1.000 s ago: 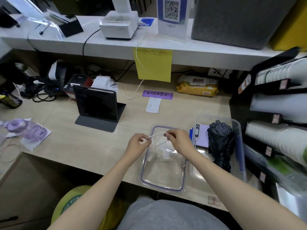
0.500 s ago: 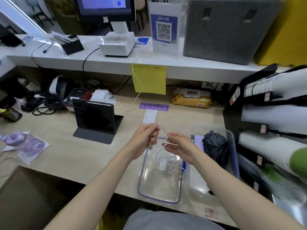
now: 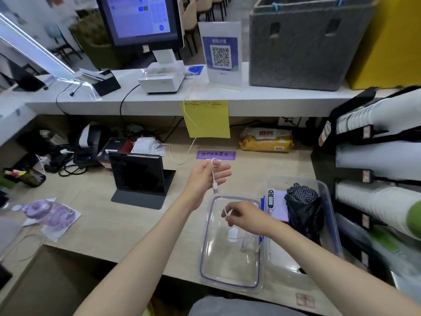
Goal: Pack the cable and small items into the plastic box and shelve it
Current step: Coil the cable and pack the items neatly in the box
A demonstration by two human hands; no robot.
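Left hand (image 3: 208,176) has risen, pinching the white charging cable (image 3: 215,179); right hand (image 3: 245,216) pinches it lower, above the clear lid (image 3: 230,277). Slack drawn out; coiling unfinished, plastic box (image 3: 328,201) waits beside the lid.

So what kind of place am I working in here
Most likely the staff side of a café or shop counter: a touchscreen till monitor on its white stand, a blue QR-code payment sign, and racks of stacked white paper cups at the right.
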